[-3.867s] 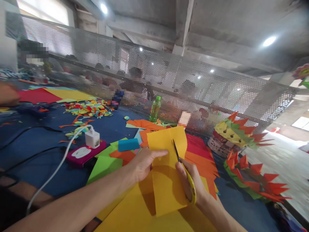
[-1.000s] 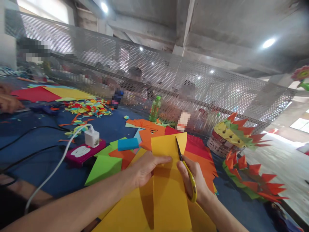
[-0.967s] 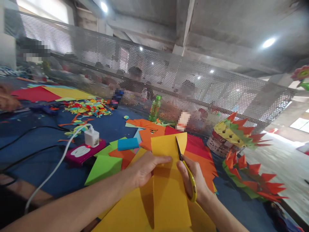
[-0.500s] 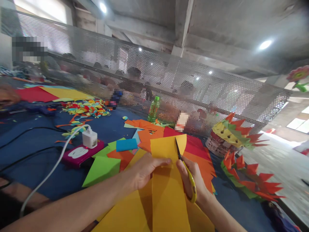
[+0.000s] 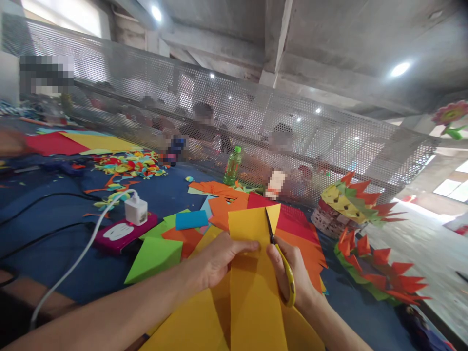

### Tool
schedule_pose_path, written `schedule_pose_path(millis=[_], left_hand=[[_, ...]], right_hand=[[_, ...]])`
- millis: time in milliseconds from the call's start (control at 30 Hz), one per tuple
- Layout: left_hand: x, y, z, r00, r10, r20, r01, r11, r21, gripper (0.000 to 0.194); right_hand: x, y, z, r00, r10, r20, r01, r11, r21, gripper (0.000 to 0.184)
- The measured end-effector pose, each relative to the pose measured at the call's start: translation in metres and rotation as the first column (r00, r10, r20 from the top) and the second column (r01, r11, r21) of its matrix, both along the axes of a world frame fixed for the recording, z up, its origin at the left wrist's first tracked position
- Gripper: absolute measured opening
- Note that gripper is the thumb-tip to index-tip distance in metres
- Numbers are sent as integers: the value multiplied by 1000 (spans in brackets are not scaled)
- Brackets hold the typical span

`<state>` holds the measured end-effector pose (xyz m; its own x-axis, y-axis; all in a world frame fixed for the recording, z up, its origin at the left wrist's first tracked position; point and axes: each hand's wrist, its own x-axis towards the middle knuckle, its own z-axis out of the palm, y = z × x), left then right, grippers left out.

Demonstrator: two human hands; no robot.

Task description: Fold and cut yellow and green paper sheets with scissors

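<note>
A long strip of yellow paper [image 5: 252,292] stands upright before me, pinched in my left hand [image 5: 223,256], thumb lying across its front. My right hand [image 5: 292,263] is closed round the yellow handles of a pair of scissors [image 5: 289,279]. Their dark blades lie on the paper near its top right corner, tips close to the upper edge. Below the strip, more yellow paper spreads toward me. Behind it are orange paper [image 5: 302,251] and red paper [image 5: 298,222]. The fingers behind the strip are hidden.
Green sheets [image 5: 155,258] and a blue piece [image 5: 191,220] lie left, beside a magenta power strip [image 5: 113,236] with a white charger [image 5: 136,209]. A green bottle [image 5: 232,166] stands behind. Folded-paper rings [image 5: 380,273] sit right. A person's hand [image 5: 12,142] shows far left.
Both hands and the scissors stay nearly in place. The paper's top right corner has shifted slightly left against the blades. The hand at far left has moved and is blurred.
</note>
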<state>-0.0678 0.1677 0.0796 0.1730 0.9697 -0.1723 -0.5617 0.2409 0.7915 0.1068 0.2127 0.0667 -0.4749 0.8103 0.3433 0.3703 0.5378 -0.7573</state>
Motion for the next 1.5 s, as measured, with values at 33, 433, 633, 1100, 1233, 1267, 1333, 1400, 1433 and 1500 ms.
schedule_pose_path(millis=[33, 433, 633, 1100, 1233, 1267, 1333, 1400, 1433, 1500], left_hand=[[0, 0, 0, 1000, 3, -3, -3, 1000, 3, 41], [0, -1, -1, 1000, -21, -4, 21, 1000, -9, 45], [0, 0, -3, 1000, -27, -7, 26, 1000, -3, 43], [0, 0, -3, 999, -28, -27, 28, 999, 27, 33], [0, 0, -2, 999, -30, -35, 30, 999, 13, 33], [1, -1, -1, 999, -37, -32, 38, 999, 16, 34], [1, -2, 0, 998, -61, -20, 61, 998, 30, 37], [2, -4, 1, 996, -84, -9, 84, 996, 40, 37], [2, -4, 2, 996, -93, -7, 93, 995, 36, 37], [3, -5, 3, 995, -99, -9, 100, 995, 21, 37]], right_hand=[[0, 0, 0, 1000, -1, 2, 1, 1000, 5, 51], [1, 4, -8, 997, -75, 2, 75, 997, 1, 51], [0, 2, -6, 994, -108, 2, 108, 994, -18, 52], [-1, -1, 3, 999, -50, 6, 50, 998, 32, 56], [0, 1, 0, 998, -59, -1, 59, 998, 19, 54], [1, 1, -1, 998, -59, -3, 59, 998, 6, 53], [1, 1, -3, 998, -63, -11, 62, 997, -39, 52], [0, 0, -4, 997, -76, -25, 73, 993, -92, 52], [0, -1, -3, 996, -84, -32, 80, 991, -110, 52], [-1, -2, -2, 994, -98, -41, 92, 988, -120, 53]])
